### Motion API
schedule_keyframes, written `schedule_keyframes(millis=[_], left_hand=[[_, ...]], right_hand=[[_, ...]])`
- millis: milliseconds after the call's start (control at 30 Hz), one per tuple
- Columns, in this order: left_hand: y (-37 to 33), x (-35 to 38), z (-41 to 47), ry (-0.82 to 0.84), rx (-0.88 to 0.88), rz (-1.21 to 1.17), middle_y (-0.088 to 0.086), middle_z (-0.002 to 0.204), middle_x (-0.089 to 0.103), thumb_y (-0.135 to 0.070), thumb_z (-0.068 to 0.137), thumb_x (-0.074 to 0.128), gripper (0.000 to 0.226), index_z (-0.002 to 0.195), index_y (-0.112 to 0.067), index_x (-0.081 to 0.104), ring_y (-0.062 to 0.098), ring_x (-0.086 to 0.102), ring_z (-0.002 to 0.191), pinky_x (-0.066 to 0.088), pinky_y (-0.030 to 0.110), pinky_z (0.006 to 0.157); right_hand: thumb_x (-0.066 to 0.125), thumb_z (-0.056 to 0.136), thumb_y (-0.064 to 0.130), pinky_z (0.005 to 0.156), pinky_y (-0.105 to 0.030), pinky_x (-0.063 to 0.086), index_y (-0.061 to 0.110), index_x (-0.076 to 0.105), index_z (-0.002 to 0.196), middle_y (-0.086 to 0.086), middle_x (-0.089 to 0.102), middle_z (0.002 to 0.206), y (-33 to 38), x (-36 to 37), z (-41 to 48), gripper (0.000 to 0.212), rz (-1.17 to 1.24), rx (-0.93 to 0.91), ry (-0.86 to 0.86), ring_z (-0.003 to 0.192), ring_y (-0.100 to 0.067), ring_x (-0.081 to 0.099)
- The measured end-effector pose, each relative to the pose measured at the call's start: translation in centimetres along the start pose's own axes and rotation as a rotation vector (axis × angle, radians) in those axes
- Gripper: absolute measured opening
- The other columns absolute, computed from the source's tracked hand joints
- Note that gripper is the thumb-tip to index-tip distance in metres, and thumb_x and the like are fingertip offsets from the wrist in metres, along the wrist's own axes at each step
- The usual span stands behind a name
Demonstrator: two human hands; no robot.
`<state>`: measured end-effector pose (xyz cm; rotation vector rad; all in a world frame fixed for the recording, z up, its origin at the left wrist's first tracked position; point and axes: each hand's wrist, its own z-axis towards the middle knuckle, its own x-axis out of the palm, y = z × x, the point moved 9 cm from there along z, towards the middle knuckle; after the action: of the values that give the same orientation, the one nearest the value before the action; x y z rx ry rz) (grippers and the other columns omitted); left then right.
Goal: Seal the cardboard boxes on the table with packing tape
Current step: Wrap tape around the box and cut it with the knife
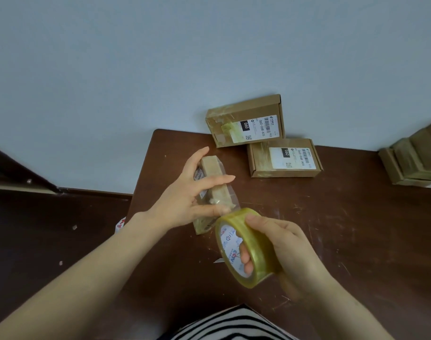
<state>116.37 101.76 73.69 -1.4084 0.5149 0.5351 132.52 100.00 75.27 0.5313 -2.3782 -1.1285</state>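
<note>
A small cardboard box (213, 179) stands on edge on the brown table (332, 229). My left hand (187, 195) holds it from the left, fingers stretched across its top and thumb pressing a clear strip of tape against its near end. That strip runs down to a yellowish roll of packing tape (248, 246). My right hand (285, 251) grips the roll, fingers through its core and thumb on its outer face, just below and right of the box.
Two taped cardboard boxes with white labels sit at the back, one leaning on the wall (246, 121), one flat (285, 158). A stack of more boxes (415, 158) lies at the right edge. Dark floor lies left of the table.
</note>
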Motion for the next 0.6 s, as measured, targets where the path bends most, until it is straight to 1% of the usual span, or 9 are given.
schedule_keyframes(millis=[67,167,300,367,433,500,600], left_hand=[[0.0,-0.2,0.1,0.009,-0.008,0.044,-0.017,0.155,-0.005,-0.075,0.066,0.058,0.057,0.120,-0.062,0.048,0.003,0.015,0.139,0.043,0.038,0.102],[-0.5,-0.3,0.2,0.001,0.012,0.092,-0.016,0.155,-0.005,-0.075,0.066,0.057,0.056,0.120,-0.061,0.048,-0.004,0.015,0.133,0.049,0.041,0.096],[-0.6,0.0,0.4,0.015,0.023,0.093,-0.018,0.154,-0.005,-0.073,0.068,0.056,0.054,0.119,-0.058,0.050,-0.001,0.016,0.134,0.050,0.042,0.094],[-0.6,0.2,0.4,0.030,0.044,0.098,-0.016,0.153,-0.004,-0.073,0.069,0.056,0.053,0.119,-0.057,0.050,-0.001,0.016,0.133,0.051,0.043,0.092],[-0.6,0.4,0.5,0.049,0.071,0.122,-0.014,0.151,-0.004,-0.078,0.070,0.051,0.055,0.122,-0.057,0.047,0.003,0.014,0.134,0.052,0.044,0.091],[-0.4,0.7,0.6,0.060,0.079,0.143,-0.014,0.149,-0.005,-0.082,0.070,0.046,0.058,0.123,-0.059,0.044,0.006,0.012,0.135,0.050,0.044,0.093],[-0.1,1.1,0.9,0.101,0.087,0.141,-0.017,0.148,-0.009,-0.082,0.070,0.046,0.055,0.122,-0.064,0.042,0.002,0.007,0.134,0.044,0.040,0.099]], right_hand=[[0.056,0.092,0.025,0.042,-0.026,0.047,0.006,0.070,0.063,-0.021,0.059,0.056,0.1,-0.1,0.0,0.037,-0.008,0.000,0.009,0.038,-0.024,0.052],[0.057,0.091,0.026,0.042,-0.026,0.047,0.004,0.070,0.066,-0.021,0.059,0.056,0.2,-0.2,0.0,0.035,0.000,-0.002,0.015,0.038,-0.024,0.052],[0.060,0.081,0.033,0.044,-0.028,0.048,0.001,0.068,0.070,-0.021,0.059,0.056,-0.2,-0.2,0.0,0.035,0.010,-0.021,0.026,0.039,-0.024,0.052],[0.059,0.078,0.035,0.045,-0.028,0.048,0.005,0.068,0.062,-0.020,0.059,0.054,-0.6,-0.1,-0.1,0.035,0.017,-0.040,0.033,0.039,-0.022,0.051],[0.058,0.079,0.035,0.045,-0.027,0.047,0.008,0.067,0.056,-0.019,0.058,0.053,-1.2,0.0,0.0,0.036,0.022,-0.056,0.041,0.038,-0.021,0.051],[0.058,0.077,0.035,0.045,-0.027,0.046,0.008,0.066,0.056,-0.019,0.057,0.051,-1.9,0.0,0.2,0.036,0.035,-0.066,0.037,0.037,-0.022,0.050],[0.058,0.076,0.035,0.044,-0.027,0.045,0.007,0.066,0.056,-0.018,0.056,0.049,-2.8,-0.3,0.7,0.036,0.044,-0.076,0.024,0.037,-0.022,0.048]])
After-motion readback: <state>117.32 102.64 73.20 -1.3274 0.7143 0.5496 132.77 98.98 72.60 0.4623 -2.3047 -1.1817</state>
